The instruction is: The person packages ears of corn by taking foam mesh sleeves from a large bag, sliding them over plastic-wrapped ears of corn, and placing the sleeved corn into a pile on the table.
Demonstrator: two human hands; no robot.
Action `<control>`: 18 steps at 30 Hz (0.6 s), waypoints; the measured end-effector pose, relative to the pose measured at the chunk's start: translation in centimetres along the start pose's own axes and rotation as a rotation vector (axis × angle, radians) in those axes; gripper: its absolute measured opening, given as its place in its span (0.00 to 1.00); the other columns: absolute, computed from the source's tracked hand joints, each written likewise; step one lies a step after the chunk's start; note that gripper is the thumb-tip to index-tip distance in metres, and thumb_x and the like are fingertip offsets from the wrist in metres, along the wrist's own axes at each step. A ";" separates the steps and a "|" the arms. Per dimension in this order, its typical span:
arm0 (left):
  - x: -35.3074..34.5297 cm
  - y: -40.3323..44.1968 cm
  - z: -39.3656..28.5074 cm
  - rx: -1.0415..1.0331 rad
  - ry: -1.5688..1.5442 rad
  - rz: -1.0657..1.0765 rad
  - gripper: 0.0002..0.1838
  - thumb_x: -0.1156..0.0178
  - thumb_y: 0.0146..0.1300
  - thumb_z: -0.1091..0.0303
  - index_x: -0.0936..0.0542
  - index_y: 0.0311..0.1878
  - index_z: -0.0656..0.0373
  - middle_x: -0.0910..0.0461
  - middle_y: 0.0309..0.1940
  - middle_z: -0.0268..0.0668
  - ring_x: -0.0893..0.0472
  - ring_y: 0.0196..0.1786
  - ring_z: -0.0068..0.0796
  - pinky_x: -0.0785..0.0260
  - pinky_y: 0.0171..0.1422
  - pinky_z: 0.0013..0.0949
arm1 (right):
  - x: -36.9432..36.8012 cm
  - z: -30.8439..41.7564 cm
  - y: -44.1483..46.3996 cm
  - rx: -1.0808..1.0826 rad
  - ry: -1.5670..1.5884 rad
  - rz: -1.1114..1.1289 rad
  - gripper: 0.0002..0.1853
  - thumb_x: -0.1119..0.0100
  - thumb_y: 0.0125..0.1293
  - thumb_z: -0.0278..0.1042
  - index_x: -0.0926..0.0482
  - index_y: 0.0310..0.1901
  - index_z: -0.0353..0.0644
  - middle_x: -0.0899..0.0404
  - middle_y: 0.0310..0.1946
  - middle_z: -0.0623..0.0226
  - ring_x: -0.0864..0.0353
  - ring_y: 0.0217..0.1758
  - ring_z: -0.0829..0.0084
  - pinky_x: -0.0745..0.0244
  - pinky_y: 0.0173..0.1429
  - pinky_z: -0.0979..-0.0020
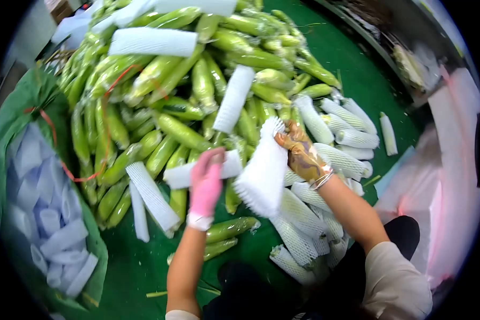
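Observation:
My right hand (302, 154), in a stained yellow-brown glove, grips the upper end of a white foam net sleeve (264, 170), which hangs down and spreads wide at its lower end. Whether anything is inside the sleeve cannot be told. My left hand (207, 184), in a pink glove, is a little to the left, over another foam sleeve (229, 165) lying on the pile; its fingers are bent together and blurred. Behind both hands lies a large heap of green, plastic-wrapped long vegetables (181, 132).
Net-covered vegetables (298, 226) lie in a pile at the right. A green sack (98, 261) holding foam sleeves (64, 237) stands at the left, with red string (108, 133) beside it. Pink-white sheeting (418, 197) is at the far right, on the green floor (128, 274).

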State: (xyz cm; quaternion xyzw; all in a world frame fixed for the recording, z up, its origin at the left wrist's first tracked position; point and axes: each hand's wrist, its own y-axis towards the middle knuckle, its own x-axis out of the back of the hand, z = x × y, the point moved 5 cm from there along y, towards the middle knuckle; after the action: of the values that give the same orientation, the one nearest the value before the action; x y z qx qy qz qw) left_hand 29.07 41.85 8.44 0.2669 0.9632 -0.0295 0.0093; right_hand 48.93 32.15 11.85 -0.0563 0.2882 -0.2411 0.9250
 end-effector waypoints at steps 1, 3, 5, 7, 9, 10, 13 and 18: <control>-4.1 1.6 0.2 -0.137 0.037 0.106 0.13 0.47 0.68 0.67 0.22 0.51 0.62 0.20 0.47 0.39 0.24 0.52 0.28 0.35 0.60 0.30 | 0.5 -0.4 -0.4 -0.014 0.081 -0.046 0.19 0.37 0.62 0.26 0.33 0.51 0.38 0.22 0.40 0.65 0.21 0.44 0.73 0.23 0.50 0.74; -11.2 3.6 0.7 -0.088 0.160 0.324 0.16 0.47 0.68 0.65 0.23 0.54 0.61 0.20 0.49 0.40 0.24 0.54 0.29 0.36 0.63 0.31 | 3.9 -2.9 0.9 -0.004 0.193 -0.147 0.13 0.40 0.64 0.23 0.32 0.47 0.45 0.23 0.38 0.70 0.21 0.43 0.75 0.23 0.48 0.74; -15.9 5.5 3.4 -0.037 0.025 0.372 0.16 0.47 0.66 0.64 0.23 0.53 0.63 0.21 0.45 0.36 0.25 0.50 0.25 0.36 0.59 0.29 | 6.5 -0.7 0.8 0.584 -0.550 -0.102 0.03 0.42 0.63 0.33 0.25 0.37 0.48 0.24 0.28 0.69 0.22 0.33 0.75 0.25 0.38 0.73; -18.0 6.0 5.1 0.209 -0.420 0.364 0.15 0.46 0.64 0.64 0.22 0.46 0.66 0.22 0.38 0.33 0.27 0.42 0.21 0.35 0.51 0.25 | 7.7 1.4 0.7 0.807 -1.258 -0.235 0.06 0.46 0.63 0.38 0.22 0.34 0.48 0.23 0.26 0.65 0.21 0.33 0.71 0.26 0.36 0.69; -20.2 6.5 6.0 0.236 -0.383 0.457 0.14 0.45 0.65 0.65 0.24 0.49 0.64 0.22 0.43 0.33 0.24 0.45 0.24 0.33 0.50 0.26 | 15.7 -0.8 2.6 0.708 -1.242 -0.247 0.08 0.47 0.63 0.37 0.21 0.39 0.47 0.21 0.33 0.60 0.21 0.42 0.66 0.25 0.42 0.66; -21.2 6.8 6.0 0.231 -0.475 0.460 0.13 0.46 0.65 0.66 0.24 0.49 0.62 0.21 0.42 0.34 0.23 0.44 0.25 0.32 0.51 0.27 | 17.6 -2.3 3.7 0.442 -0.479 -0.319 0.10 0.47 0.64 0.35 0.23 0.46 0.46 0.23 0.41 0.56 0.24 0.50 0.64 0.26 0.49 0.65; -24.0 8.5 7.1 0.236 -0.925 0.324 0.13 0.44 0.62 0.69 0.25 0.49 0.63 0.20 0.42 0.41 0.21 0.44 0.30 0.30 0.50 0.32 | 31.8 -8.2 8.8 0.361 -0.053 -0.352 0.19 0.47 0.66 0.32 0.30 0.59 0.42 0.26 0.55 0.55 0.26 0.59 0.61 0.27 0.59 0.62; -25.2 8.4 15.5 -0.179 0.860 0.315 0.19 0.49 0.63 0.57 0.24 0.52 0.56 0.21 0.45 0.54 0.22 0.48 0.56 0.28 0.52 0.46 | 23.6 -5.7 1.1 -0.134 -1.151 -0.675 0.30 0.41 0.57 0.57 0.20 0.45 0.32 0.19 0.38 0.43 0.19 0.44 0.49 0.25 0.50 0.56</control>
State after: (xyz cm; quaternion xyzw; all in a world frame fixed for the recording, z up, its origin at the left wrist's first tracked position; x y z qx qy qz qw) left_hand 55.04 35.15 -6.58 0.3962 0.8261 0.1687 -0.3636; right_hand 63.11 22.04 -5.06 -0.3201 -0.2700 -0.4304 0.7996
